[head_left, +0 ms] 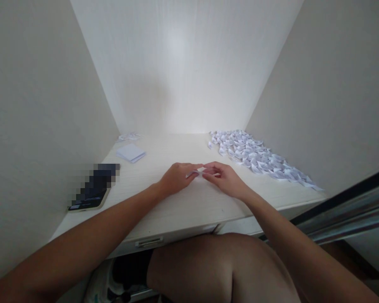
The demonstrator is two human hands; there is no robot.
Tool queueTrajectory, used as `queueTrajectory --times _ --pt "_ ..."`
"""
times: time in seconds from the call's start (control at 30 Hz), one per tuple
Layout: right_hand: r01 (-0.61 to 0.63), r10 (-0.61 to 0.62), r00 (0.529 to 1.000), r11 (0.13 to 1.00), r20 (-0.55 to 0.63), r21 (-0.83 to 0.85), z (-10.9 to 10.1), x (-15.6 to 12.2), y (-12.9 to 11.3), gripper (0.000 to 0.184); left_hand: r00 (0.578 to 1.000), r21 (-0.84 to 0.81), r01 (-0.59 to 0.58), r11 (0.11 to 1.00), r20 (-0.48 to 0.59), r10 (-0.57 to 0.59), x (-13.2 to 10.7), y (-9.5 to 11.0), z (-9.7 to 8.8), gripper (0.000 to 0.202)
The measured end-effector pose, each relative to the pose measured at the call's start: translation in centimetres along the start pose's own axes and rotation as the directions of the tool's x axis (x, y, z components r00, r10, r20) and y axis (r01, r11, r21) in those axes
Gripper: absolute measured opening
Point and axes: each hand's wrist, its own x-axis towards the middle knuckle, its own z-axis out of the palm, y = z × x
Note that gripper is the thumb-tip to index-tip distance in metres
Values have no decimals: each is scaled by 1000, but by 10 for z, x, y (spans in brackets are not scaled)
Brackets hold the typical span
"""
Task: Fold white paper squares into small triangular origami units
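Note:
Both my hands meet over the middle of the white desk [177, 210], fingertips close together. Between them is a small piece of white paper [200, 171], partly folded and largely covered by fingers. My left hand [178, 176] pinches its left side, and my right hand [222, 176] grips the right side. To the right lies a large heap of small folded white paper pieces [249, 153]. A short stack of flat white paper [131, 152] rests on the left.
A phone [96, 187], partly blurred out, leans at the left wall. Some paper strips [129, 136] lie in the back left corner. Walls enclose the desk on the left, back and right. A drawer handle [149, 241] is on the front, above my bent leg [202, 265].

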Motion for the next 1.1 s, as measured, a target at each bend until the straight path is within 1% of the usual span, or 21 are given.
queueTrajectory --times 0.07,0.1,0.13,0.2,0.27,0.3,0.33,0.4,0.47,0.5,0.53,0.57,0.6,0.63,0.67,0.73,0.8,0.9,1.0,1.03,1.1 --pt "-22 23 1000 991 -6 133 -3 6 -5 32 985 -110 122 986 -111 -134 2 4 0 21" --pt "-23 24 1000 984 -8 177 -5 9 -8 33 964 -201 189 961 -150 -221 2 5 1 22" --pt "-20 24 1000 978 -16 209 -5 13 -11 32 936 -308 250 918 -167 -311 3 6 2 24" --pt "-20 33 998 968 -46 251 -5 22 -15 26 880 -513 337 789 -126 -457 4 7 6 30" --pt "-37 57 996 960 -64 279 -2 32 -18 22 852 -632 370 681 -61 -519 5 7 10 32" --pt "-45 61 997 957 -47 287 0 37 -18 20 846 -660 368 655 -56 -531 5 6 11 32" --pt "-54 61 998 957 -17 285 2 41 -18 19 844 -673 356 649 -67 -532 5 6 12 31" --pt "-63 55 998 959 37 275 4 46 -15 17 862 -666 310 678 -105 -497 5 4 9 32" --pt "-57 48 998 960 41 275 4 45 -9 19 916 -605 263 752 -87 -391 3 3 0 34" --pt "-52 44 999 958 32 283 3 44 -6 21 950 -541 234 808 -52 -309 2 3 -6 35" --pt "-44 39 999 954 24 295 1 42 -2 24 982 -447 177 877 17 -190 1 3 -12 38" --pt "-36 30 999 950 24 311 -1 39 1 28 995 -360 90 929 83 -64 1 3 -17 46" --pt "-32 20 999 943 41 330 -4 36 4 31 992 -301 13 954 125 25 1 4 -21 56" --pt "-32 8 998 936 70 350 -6 34 7 34 987 -257 -29 966 147 69 1 4 -24 60" --pt "-31 -5 995 930 97 367 -7 32 10 35 985 -211 -63 976 143 94 0 5 -25 56" --pt "-22 -27 992 922 121 387 -8 28 13 33 988 -145 -78 986 122 96 0 7 -22 42" --pt "5 -37 996 922 75 387 -6 25 13 28 995 -112 -59 992 72 67 -1 10 -17 33" --pt "35 -35 999 914 -6 404 -5 21 11 22 997 -106 -69 992 -41 65 -2 14 -11 27" --pt "50 -52 999 883 -8 466 -5 17 7 10 978 -62 -127 990 -176 115 -1 17 -12 20" --pt "63 -70 998 876 -3 478 -6 15 5 9 968 -36 -131 991 -220 120 0 17 -13 19" --pt "102 -115 993 882 1 461 -5 11 2 17 948 11 -118 993 -296 116 1 18 -15 18"
